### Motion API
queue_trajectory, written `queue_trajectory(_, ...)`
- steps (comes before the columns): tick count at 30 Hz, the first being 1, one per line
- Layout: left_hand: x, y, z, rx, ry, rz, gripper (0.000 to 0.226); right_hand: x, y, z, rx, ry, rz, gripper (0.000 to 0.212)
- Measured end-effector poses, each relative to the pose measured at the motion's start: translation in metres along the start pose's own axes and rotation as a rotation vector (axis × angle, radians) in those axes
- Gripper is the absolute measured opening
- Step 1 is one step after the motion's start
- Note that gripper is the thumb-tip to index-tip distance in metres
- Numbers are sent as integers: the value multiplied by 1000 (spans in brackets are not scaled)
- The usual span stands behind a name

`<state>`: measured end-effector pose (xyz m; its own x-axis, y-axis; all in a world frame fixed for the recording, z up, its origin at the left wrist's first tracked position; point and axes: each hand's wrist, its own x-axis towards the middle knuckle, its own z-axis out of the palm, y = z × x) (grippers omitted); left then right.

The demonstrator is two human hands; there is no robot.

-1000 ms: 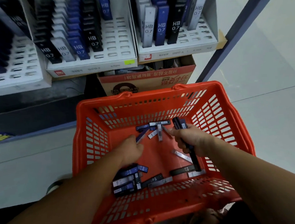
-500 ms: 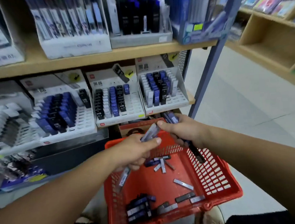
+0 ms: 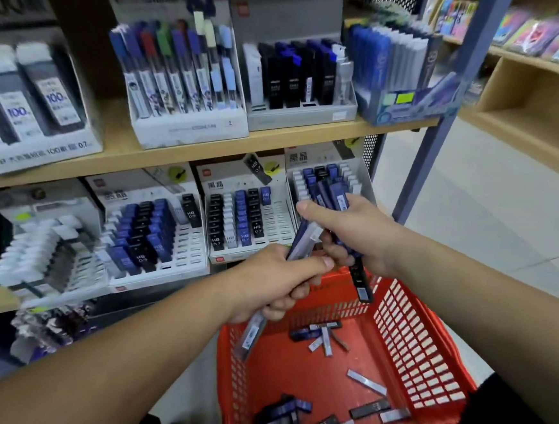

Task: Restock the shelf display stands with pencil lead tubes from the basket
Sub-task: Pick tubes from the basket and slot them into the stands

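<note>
the left hand (image 3: 273, 279) is closed in a fist round grey-blue tubes (image 3: 302, 241), thumb laid flat along the top. they run slantwise through the fist, the upper ends poking out past the thumb to touch the right hand (image 3: 353, 236) and the lower end (image 3: 252, 334) hanging out below the fingers over the red basket (image 3: 418, 331). through the blur it looks like two tubes, perhaps more. the right hand's fingers are curled round a bundle of tubes (image 3: 333, 194), blue and dark, whose tops fan upward out of the fist in front of the right display stand (image 3: 320, 156). its thumb stretches out to the left, and one black tube (image 3: 360, 284) sticks down below the palm, above the basket's far rim. both forearms reach forward from the near edge, and the hands meet over the far end of the basket. loose tubes (image 3: 324, 337) lie scattered on the basket floor, with a heap in the near left corner. the middle display stand (image 3: 277, 222) holds black, white and blue tubes marked "hb 0.7", and its right columns of slots are bare. the left display stand (image 3: 189, 249) shows "hb 0.5". both headers carry "黑晶". on the upper shelf (image 3: 199, 151), the large packs (image 3: 25, 98) at far left read "100", and their box reads "0.7".
</note>
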<state>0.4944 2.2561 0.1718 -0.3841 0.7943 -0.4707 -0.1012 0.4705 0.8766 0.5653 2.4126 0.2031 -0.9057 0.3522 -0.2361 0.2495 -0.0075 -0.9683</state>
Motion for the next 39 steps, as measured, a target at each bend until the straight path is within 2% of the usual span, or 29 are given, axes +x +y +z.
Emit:
queue_trajectory(4, 15, -9, -7, -28, -6, -21, 61, 9, -3, 8, -79, -53, 7, 36)
queue_trajectory(7, 27, -5, -16, -108, 96, 10, 33, 18, 3, 6, -24, 85, -43, 42)
queue_trajectory(10, 36, 2, -31, -415, 237, 59, 28, 21, 18, -3, 26, 247, -29, 38)
queue_trajectory(12, 38, 9, -39, -609, 285, 98, 29, 17, 27, -5, -39, 167, 47, 37)
queue_trajectory(14, 37, 17, -40, -754, 301, 146, 31, 9, 34, 2, -123, -23, 127, 35)
queue_trajectory(17, 38, 25, -34, -834, 326, 198, 35, 1, 38, 15, -144, -211, 163, 36)
queue_trajectory(22, 37, 26, -42, -825, 385, 208, 33, 2, 33, 14, -127, -242, 173, 35)
queue_trajectory(27, 39, 14, -63, -551, 614, 160, 38, 1, 35, 8, -116, -255, 199, 32)
queue_trajectory(29, 35, 14, -63, -444, 582, 189, 34, 3, 35, 4, 3, -295, 224, 35)
queue_trajectory(31, 28, 15, -61, -350, 458, 202, 30, 6, 34, 1, 167, -350, 266, 38)
queue_trajectory(34, 25, 14, -55, -342, 299, 202, 29, 7, 31, -3, 313, -400, 303, 39)
queue_trajectory(39, 38, 12, -46, -323, 445, 268, 15, 7, 29, -8, 296, -370, 266, 44)
